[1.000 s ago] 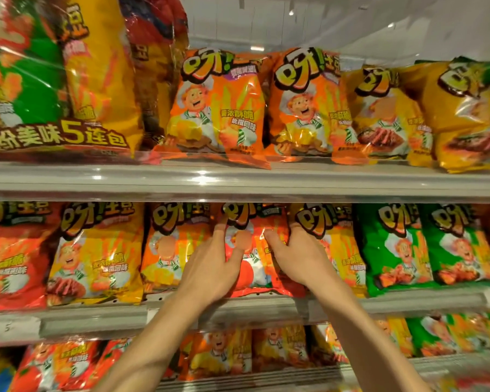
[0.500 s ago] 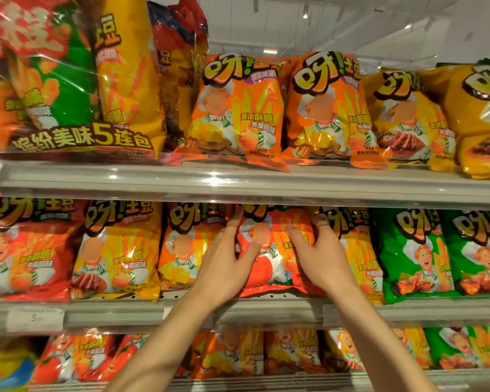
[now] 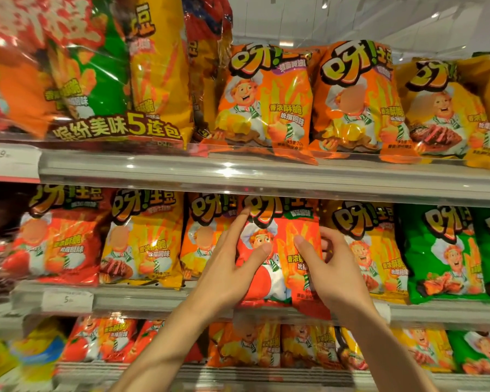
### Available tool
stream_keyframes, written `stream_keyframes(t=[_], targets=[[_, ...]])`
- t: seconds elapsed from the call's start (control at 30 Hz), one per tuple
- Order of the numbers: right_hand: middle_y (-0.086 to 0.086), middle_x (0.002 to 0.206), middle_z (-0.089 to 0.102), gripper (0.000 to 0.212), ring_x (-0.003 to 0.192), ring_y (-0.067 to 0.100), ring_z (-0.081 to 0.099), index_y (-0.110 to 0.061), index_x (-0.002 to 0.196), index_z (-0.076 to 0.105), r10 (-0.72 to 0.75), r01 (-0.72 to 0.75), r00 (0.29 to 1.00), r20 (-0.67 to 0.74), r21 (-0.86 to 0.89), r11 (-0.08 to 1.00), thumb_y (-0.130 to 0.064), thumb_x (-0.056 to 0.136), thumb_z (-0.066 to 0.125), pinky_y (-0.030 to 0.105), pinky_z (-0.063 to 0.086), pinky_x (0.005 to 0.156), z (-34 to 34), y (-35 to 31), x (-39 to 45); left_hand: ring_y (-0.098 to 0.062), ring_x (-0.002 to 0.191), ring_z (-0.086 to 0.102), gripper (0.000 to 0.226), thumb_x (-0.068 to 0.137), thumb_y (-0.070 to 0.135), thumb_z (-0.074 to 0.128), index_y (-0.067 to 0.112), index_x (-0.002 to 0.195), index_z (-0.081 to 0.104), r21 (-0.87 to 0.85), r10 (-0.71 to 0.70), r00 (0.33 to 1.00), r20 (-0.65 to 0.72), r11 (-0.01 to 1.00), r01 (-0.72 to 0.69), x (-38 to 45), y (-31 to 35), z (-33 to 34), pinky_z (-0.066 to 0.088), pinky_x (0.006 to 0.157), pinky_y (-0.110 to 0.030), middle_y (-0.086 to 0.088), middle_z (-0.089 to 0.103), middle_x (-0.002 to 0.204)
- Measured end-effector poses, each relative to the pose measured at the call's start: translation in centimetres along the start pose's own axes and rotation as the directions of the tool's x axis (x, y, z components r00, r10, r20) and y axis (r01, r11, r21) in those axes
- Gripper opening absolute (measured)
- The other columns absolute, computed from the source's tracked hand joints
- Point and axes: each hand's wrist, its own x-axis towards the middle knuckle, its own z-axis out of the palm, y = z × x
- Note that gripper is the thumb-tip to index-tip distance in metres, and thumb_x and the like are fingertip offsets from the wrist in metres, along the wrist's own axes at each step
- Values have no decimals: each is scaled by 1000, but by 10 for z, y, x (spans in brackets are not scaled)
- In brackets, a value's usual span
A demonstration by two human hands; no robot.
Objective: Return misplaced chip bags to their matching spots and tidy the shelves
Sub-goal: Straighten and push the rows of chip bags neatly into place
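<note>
Since a moment ago my hands have slid lower and come off the top of the red bag, and I've leaned in a bit, so the shelves fill more of the view. The left hand is spread flat on the bag's left side, index finger pointing up at the logo and thumb lying across the picture. The right hand curls round the right edge with its thumb on the front. So the two hands are apart, one on each side of the bag; whether I've properly got it pinched or I'm just touching it, can't tell from here.

The bag stands on the middle shelf, between an orange bag and a yellow bag, so my guess is it's the stray. Its lookalike, another red bag, sits at the left end of the same shelf, past one more yellow bag.

How I'd do it: grip the side seams, not the puffy middle, so nothing inside gets crushed. Pull straight out toward me, since the neighbours press against it and could tip forward. Keep the top low under the upper shelf. Then carry it left and stand it facing front with its twin.
</note>
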Motion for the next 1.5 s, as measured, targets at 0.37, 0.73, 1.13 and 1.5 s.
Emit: stream_keyframes(t=[0.37,0.73,1.13,1.5], targets=[[-6,108,72,52,90,13,73,-39,120,50,-39,18,981,190,108,994,-64,80,70,45,61,79,67,-28,-19,23,139,14,69,90,54,59,63,147,20,16,-4,987,-158,1000,6,-42,-18,-75,20,114,-23,44,20,152],[-17,98,68,38,82,-4,66,-39,115,52,-172,174,940,295,18,985,-61,86,64,35,58,80,142,-72,-35,24,138,16,69,91,48,61,59,149,24,117,10,951,-310,993,28,-69,-34,-156,19,109,-13,51,22,147],[20,147,41,61,138,32,37,-3,150,29,-245,388,889,387,-354,851,-43,105,38,38,29,113,194,-101,-18,16,142,23,68,90,35,63,45,151,33,161,24,908,-418,986,48,-93,-51,-227,22,114,-10,35,30,154],[25,151,35,105,134,41,42,-2,154,20,-212,317,937,278,-422,849,-72,85,56,45,38,111,249,-99,-18,18,139,25,66,93,41,62,54,149,30,163,-23,901,-433,981,104,-110,-64,-259,24,110,-20,36,31,154]])
